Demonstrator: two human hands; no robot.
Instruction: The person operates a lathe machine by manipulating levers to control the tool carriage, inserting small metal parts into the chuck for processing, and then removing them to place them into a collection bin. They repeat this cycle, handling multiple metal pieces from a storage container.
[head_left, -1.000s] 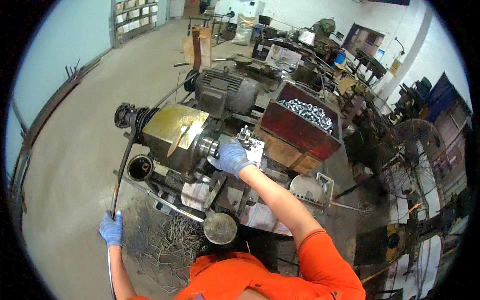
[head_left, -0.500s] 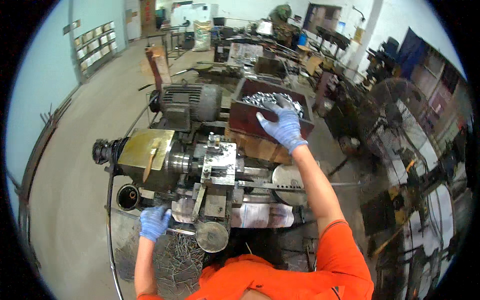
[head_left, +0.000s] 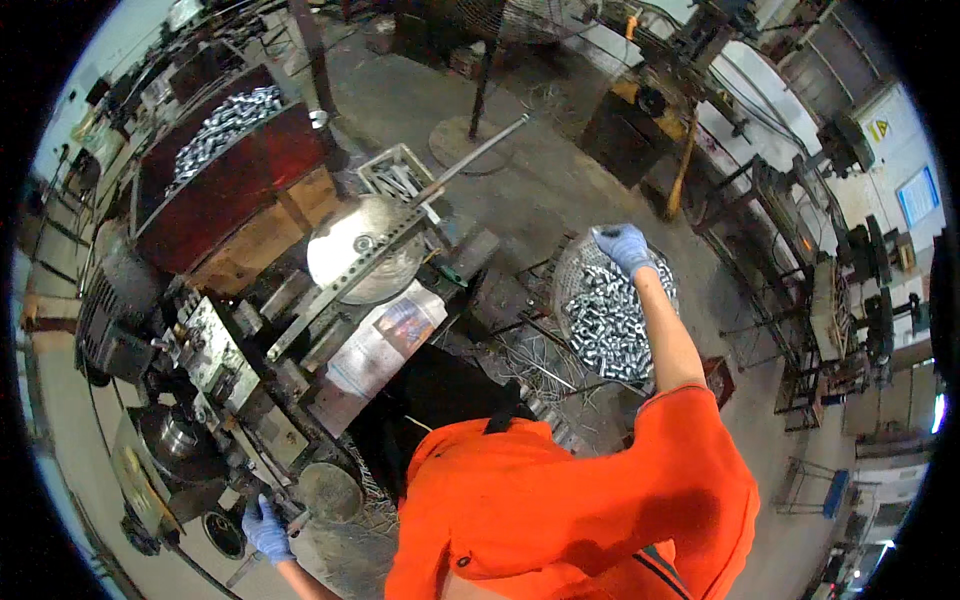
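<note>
My left hand (head_left: 266,528), in a blue-grey glove, is beside the handle (head_left: 299,521) of the lathe-like machine. Its fingers look a little apart, and no held thing shows in it. My right hand (head_left: 625,248), gloved the same way with dark fingertips, is stretched out over the far rim of a round wire basket (head_left: 563,285). Its fingers are curled in, and what they hold, if anything, is hidden. A heap of shiny short metal parts (head_left: 606,325) fills the basket, with my forearm passing over its right side.
A dark red bin (head_left: 235,180) of similar metal parts (head_left: 228,128) stands behind the machine. A round metal disc (head_left: 365,248) and a long perforated bar (head_left: 350,285) lie between. A pedestal base (head_left: 470,145) is farther off; racks (head_left: 790,290) line the right.
The view has swung to the right. My right hand has left the red bin and is now over the wire basket, its fingers curled. My left hand stays by the machine's handle.
</note>
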